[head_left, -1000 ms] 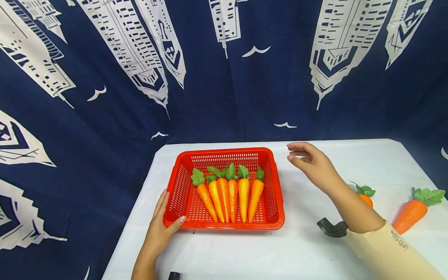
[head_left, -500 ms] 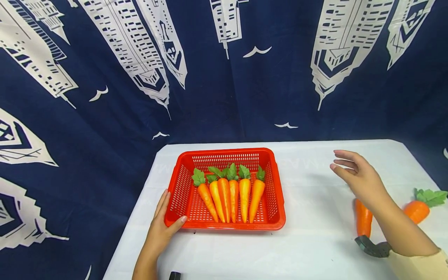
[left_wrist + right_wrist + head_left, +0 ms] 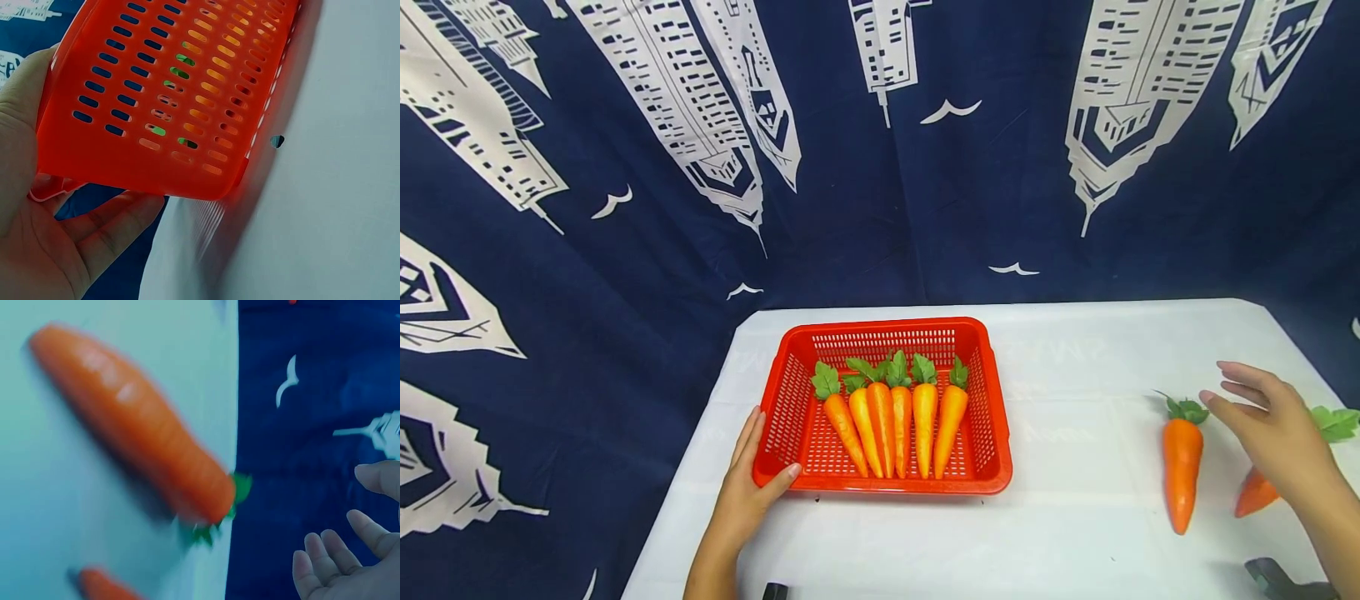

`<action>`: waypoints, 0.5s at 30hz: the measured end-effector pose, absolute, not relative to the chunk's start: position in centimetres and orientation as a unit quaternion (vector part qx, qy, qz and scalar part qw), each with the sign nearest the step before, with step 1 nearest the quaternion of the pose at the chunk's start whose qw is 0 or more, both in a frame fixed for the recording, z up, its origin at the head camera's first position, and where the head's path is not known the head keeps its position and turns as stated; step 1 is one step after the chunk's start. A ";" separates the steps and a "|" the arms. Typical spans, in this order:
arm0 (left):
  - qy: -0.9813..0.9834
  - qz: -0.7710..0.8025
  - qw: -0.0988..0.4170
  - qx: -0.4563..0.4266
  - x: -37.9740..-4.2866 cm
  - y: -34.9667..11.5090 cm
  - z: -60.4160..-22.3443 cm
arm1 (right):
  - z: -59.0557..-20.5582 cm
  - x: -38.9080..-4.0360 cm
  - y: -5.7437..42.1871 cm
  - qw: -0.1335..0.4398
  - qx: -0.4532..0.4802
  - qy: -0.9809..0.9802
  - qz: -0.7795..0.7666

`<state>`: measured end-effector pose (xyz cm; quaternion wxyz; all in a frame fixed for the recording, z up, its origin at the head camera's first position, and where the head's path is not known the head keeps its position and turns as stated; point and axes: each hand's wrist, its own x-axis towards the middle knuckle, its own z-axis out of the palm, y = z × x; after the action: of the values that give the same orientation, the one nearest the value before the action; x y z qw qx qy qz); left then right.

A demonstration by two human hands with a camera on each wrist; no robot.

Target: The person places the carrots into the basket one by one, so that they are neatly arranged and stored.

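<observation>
A red plastic basket [image 3: 891,485] stands on the white table, with several orange carrots [image 3: 925,429] lying side by side in it, leaves toward the back. My left hand [image 3: 741,500] holds the basket's front left corner, thumb on the front rim and fingers along the left side; the left wrist view shows this hand [image 3: 56,237] close against the red wall. Over at the right, my right hand [image 3: 1273,425] hangs above the table with nothing in it, fingers loosely bent. A carrot [image 3: 1182,475] lies to its left, and another carrot [image 3: 1257,493] is partly hidden beneath it.
Dark blue cloth [image 3: 850,242] with white buildings and birds hangs behind the white table [image 3: 1060,533]. A black wrist device [image 3: 1285,579] sits by my right forearm, and a small black piece [image 3: 775,592] shows at the bottom edge.
My right hand has moved from beside the basket to the right and nearer, over the loose carrots, uncovering the left one. The left hand and the basket have stayed in place.
</observation>
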<state>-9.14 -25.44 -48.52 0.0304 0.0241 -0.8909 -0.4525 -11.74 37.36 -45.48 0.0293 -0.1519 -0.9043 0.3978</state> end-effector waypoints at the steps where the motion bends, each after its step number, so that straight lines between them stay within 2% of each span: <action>1: -0.891 -0.453 0.030 0.025 -9.1 -25.5 -48.5 | -45.7 -11.5 37.8 0.031 -0.160 -0.907 0.389; 15: -0.886 -0.461 0.033 0.020 -9.1 -25.6 -48.7 | -49.3 -9.2 43.3 0.093 -0.271 -0.904 0.317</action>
<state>-9.12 -25.60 -48.70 0.0335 0.0202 -0.8864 -0.4613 -9.21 43.25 -49.33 0.0925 -0.2715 -0.9041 0.3167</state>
